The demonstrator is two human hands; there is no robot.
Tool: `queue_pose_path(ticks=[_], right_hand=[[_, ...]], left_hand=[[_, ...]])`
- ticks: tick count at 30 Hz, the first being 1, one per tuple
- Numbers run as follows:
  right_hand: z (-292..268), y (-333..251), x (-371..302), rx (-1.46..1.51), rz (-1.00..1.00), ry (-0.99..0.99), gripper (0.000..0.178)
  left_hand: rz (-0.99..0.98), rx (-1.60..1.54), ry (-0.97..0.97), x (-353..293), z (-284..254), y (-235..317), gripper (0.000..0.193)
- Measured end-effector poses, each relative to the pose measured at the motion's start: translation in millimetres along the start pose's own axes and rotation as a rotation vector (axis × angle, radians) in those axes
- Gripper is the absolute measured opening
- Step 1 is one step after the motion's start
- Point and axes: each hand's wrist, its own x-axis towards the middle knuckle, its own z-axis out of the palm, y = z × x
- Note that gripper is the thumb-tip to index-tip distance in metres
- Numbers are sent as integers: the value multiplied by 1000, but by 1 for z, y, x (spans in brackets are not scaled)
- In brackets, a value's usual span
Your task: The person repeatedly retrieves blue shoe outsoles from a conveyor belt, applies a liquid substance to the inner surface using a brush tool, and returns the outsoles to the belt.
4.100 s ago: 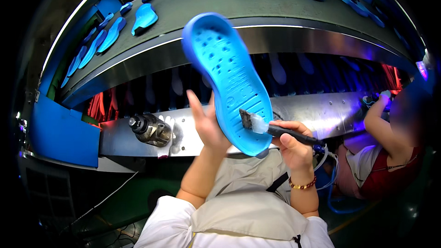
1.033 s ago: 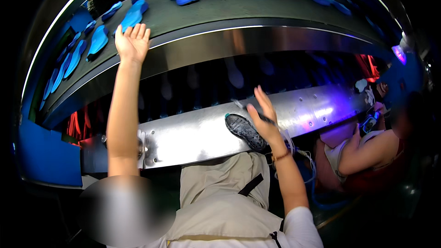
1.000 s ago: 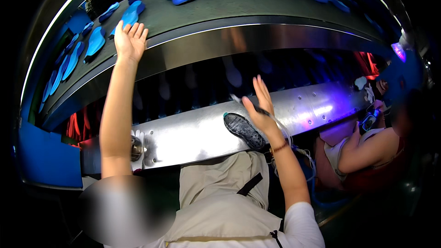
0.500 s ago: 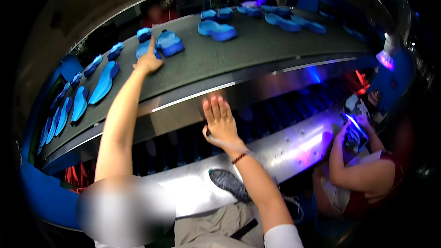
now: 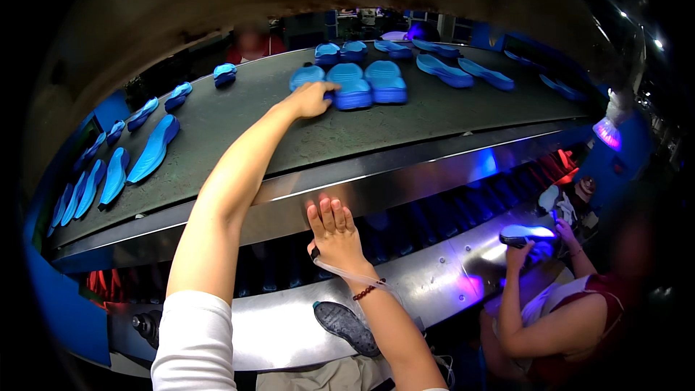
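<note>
A left sole (image 5: 305,74), middle sole (image 5: 349,84) and right sole (image 5: 386,81), all blue, are being carried side by side on the dark belt (image 5: 217,123), far of its near metal rim (image 5: 434,166). By looks, moulded foam is being handled: prob. light, fairly stiff w/ some give, not fragile, maybe a bit slick on the sides. The best hold is being judged as the thick side walls, approx. mid-length, thumb opp. fingers.

The middle sole's left side is being touched by the left hand (image 5: 310,100), index out, other fingers bent; the left sole's near end is being covered by it. The right hand (image 5: 337,239) is being held apart from it, on the near side in front of the rim, fingers straight & tog., w/ a black handle (image 5: 313,252) by the thumb. Whether the left sole is being gripped, or the handle pinned, can't be told b/c of the blocked view. A dark speckled shoe part (image 5: 346,327) is being supported by the steel shelf (image 5: 268,333), nearer, touched by neither hand.
</note>
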Motion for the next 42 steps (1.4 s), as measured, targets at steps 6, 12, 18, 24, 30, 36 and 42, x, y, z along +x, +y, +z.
queue_pose_path(ticks=[6, 12, 18, 24, 30, 36, 42], right_hand=[[-21, 7, -1, 41, 91, -193, 93], [-100, -12, -10, 293, 153, -401, 59], [-129, -51, -111, 440, 719, -494, 31], [-162, -72, -143, 1142, 1417, -102, 28], [-192, -97, -109, 1286, 1342, -58, 22], [-184, -119, -85, 1518, 1144, -250, 18], [-162, -114, -61, 1608, 1242, -161, 17]], left_hand=[[-247, 212, -47, -39, -35, 58, 33], [-322, -123, 63, -186, -108, 84, 28], [-429, -1596, 929, -349, -99, 135, 32], [-479, -1992, 259, -467, -22, 141, 91], [-840, -2297, -243, -488, 42, 195, 78], [-623, -2665, -149, -453, 29, 238, 105], [-673, -2542, -51, -447, 22, 255, 98]])
